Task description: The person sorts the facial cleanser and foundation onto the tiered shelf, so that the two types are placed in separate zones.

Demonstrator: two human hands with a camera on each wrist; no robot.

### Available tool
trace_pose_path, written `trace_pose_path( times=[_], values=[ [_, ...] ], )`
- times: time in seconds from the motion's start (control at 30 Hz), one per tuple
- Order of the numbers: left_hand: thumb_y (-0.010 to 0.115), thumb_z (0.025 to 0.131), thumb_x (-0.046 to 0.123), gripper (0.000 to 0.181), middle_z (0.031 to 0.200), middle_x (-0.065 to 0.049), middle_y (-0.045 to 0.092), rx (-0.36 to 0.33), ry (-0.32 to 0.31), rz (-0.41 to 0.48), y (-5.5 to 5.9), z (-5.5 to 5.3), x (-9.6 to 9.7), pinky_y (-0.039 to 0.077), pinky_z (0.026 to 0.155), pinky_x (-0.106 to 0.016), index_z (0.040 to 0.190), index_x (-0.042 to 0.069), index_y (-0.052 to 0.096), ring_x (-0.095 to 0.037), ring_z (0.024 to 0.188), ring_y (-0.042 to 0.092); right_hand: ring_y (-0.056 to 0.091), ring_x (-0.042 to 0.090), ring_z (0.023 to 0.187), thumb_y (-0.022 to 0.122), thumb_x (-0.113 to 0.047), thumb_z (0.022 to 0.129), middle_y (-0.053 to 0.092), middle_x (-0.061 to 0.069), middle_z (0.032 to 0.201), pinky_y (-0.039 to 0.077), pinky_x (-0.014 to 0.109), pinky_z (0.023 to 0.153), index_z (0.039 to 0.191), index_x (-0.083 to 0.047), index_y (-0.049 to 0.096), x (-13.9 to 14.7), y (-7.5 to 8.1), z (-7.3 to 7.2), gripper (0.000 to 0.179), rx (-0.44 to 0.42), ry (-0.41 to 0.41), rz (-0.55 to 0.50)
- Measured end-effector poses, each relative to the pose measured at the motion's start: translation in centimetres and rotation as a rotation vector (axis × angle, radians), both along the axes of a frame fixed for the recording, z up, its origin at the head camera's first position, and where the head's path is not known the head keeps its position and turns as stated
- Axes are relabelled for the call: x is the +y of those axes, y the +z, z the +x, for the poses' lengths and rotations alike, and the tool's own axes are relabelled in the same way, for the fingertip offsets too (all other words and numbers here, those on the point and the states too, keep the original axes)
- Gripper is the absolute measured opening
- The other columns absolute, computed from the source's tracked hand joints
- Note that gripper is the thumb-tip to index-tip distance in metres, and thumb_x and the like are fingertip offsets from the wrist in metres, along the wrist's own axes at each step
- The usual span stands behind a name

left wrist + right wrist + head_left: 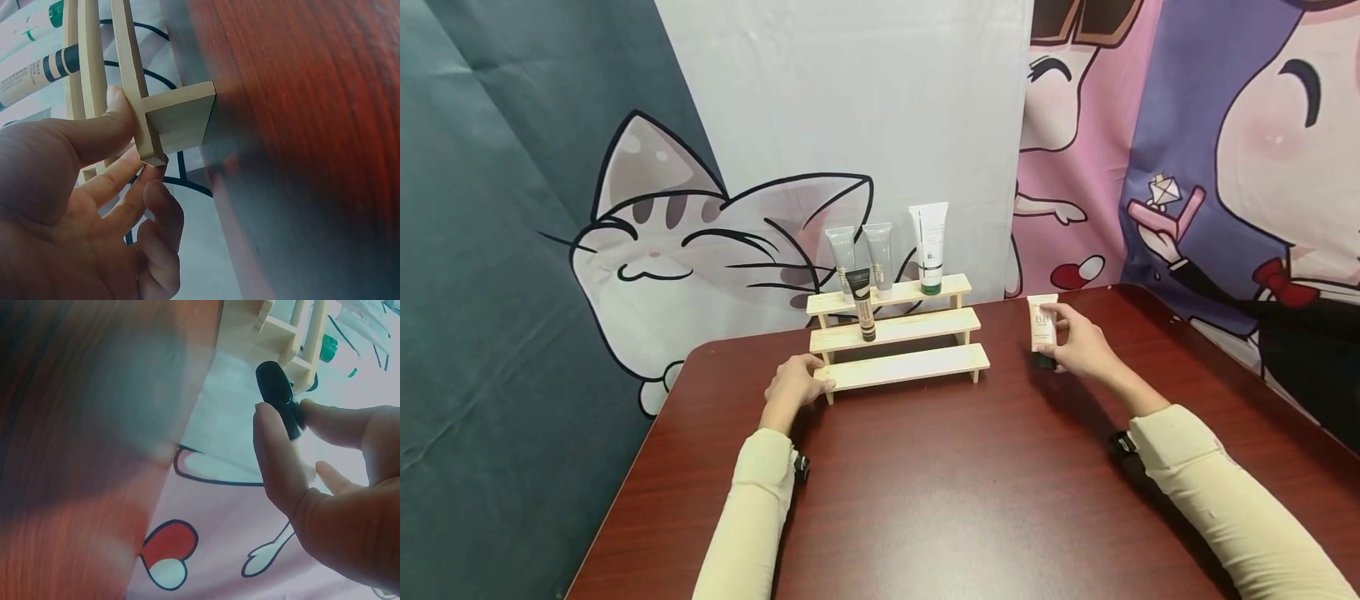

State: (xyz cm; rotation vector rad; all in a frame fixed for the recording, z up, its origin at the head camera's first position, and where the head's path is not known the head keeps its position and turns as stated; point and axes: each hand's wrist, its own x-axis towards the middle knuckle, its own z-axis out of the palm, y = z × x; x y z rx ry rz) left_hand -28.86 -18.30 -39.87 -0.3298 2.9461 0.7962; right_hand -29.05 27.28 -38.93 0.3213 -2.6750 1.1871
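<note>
A three-step wooden display rack [910,367] stands near the back of the table. My left hand [793,382] grips the left end of its lowest step; the left wrist view shows the thumb [117,109] on the board's upper face and fingers around the end. To the right of the rack, my right hand [1081,343] pinches a pale BB cream tube [1042,323], cap downward and raised off the table. Its black cap [274,382] shows past the fingertips in the right wrist view, where the tube's body is mostly hidden.
Two grey tubes [880,254] and a white tube with a green cap [931,242] stand on the top step. A black-and-beige tube [863,307] is on the middle step. The reddish-brown table [940,483] meets a cartoon-printed cloth backdrop [850,75] behind.
</note>
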Motion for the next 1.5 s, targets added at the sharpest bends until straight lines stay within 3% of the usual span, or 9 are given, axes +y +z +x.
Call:
trace_pose_path(
  times=[0.13,0.3,0.77,0.87,1.07,1.17,1.27,1.43,1.5],
  values=[
    [0.078,0.087,0.034,0.045,0.136,-0.014,0.057,0.004,-0.002,-0.002,0.0,0.0,0.0,0.045,0.089,-0.056,0.128,0.023,0.064,-0.039,0.117,0.056,0.067,0.035,0.075,0.078,-0.001,0.082,0.058,0.037,0.114,0.057,0.038,0.054,0.144,-0.001,0.041,-0.6,0.1,0.0,0.073,0.071,0.007,0.03],
    [0.077,0.087,0.034,0.046,0.136,-0.014,0.057,0.001,-0.006,-0.004,0.0,0.1,0.0,0.044,0.089,-0.056,0.129,0.023,0.063,-0.04,0.119,0.055,0.068,0.044,0.088,0.079,0.001,0.081,0.062,0.036,0.112,0.057,0.048,0.068,0.142,0.0,0.043,-1.2,0.1,-0.1,0.071,0.132,0.021,0.041],
    [0.078,0.087,0.034,0.046,0.137,-0.014,0.057,-0.001,0.003,-0.005,-0.1,0.2,0.0,0.044,0.09,-0.057,0.129,0.023,0.063,-0.041,0.119,0.055,0.068,0.043,0.093,0.076,0.009,0.081,0.062,0.031,0.11,0.054,0.056,0.08,0.143,-0.003,0.043,-2.8,-0.3,-0.6,0.071,0.189,0.067,-0.062],
    [0.078,0.087,0.034,0.046,0.136,-0.014,0.057,0.0,0.006,-0.004,-0.1,0.2,0.0,0.044,0.09,-0.057,0.129,0.023,0.063,-0.04,0.119,0.055,0.069,0.04,0.09,0.076,0.01,0.081,0.063,0.03,0.11,0.057,0.048,0.077,0.142,-0.004,0.044,-3.2,-0.3,-0.7,0.071,0.206,0.072,-0.093],
    [0.078,0.087,0.034,0.045,0.135,-0.013,0.058,0.003,0.007,0.002,0.0,0.1,0.1,0.044,0.089,-0.057,0.128,0.023,0.064,-0.039,0.118,0.056,0.069,0.038,0.085,0.076,0.011,0.079,0.065,0.028,0.106,0.053,0.019,0.07,0.141,-0.004,0.046,-3.9,-0.3,-0.8,0.071,0.238,0.086,-0.142],
    [0.078,0.087,0.034,0.045,0.135,-0.014,0.057,-0.001,0.007,0.003,-0.1,0.1,0.0,0.044,0.089,-0.057,0.128,0.023,0.063,-0.039,0.118,0.056,0.069,0.039,0.085,0.076,0.011,0.079,0.064,0.029,0.107,0.051,0.014,0.067,0.141,-0.005,0.046,-4.1,-0.4,-1.0,0.071,0.235,0.092,-0.156],
    [0.078,0.087,0.035,0.046,0.136,-0.014,0.057,-0.003,0.003,-0.005,-0.1,0.0,0.0,0.044,0.089,-0.057,0.129,0.023,0.063,-0.04,0.119,0.055,0.069,0.039,0.086,0.076,0.012,0.079,0.064,0.029,0.107,0.054,0.021,0.068,0.141,-0.006,0.046,-4.4,-0.4,-1.1,0.071,0.234,0.09,-0.163],
    [0.078,0.087,0.035,0.046,0.137,-0.014,0.056,-0.003,0.003,-0.004,-0.1,0.1,0.0,0.044,0.09,-0.057,0.129,0.023,0.063,-0.04,0.119,0.055,0.07,0.04,0.085,0.077,0.01,0.079,0.065,0.029,0.107,0.057,0.046,0.076,0.141,-0.006,0.046,-5.0,-0.3,-1.0,0.071,0.245,0.087,-0.164],
    [0.078,0.086,0.035,0.046,0.136,-0.014,0.057,-0.003,0.003,-0.005,-0.1,0.1,0.1,0.044,0.09,-0.057,0.129,0.023,0.063,-0.04,0.119,0.055,0.07,0.039,0.085,0.077,0.01,0.079,0.065,0.028,0.107,0.057,0.047,0.076,0.141,-0.006,0.046,-5.2,-0.3,-1.0,0.071,0.245,0.088,-0.166]
  ],
)
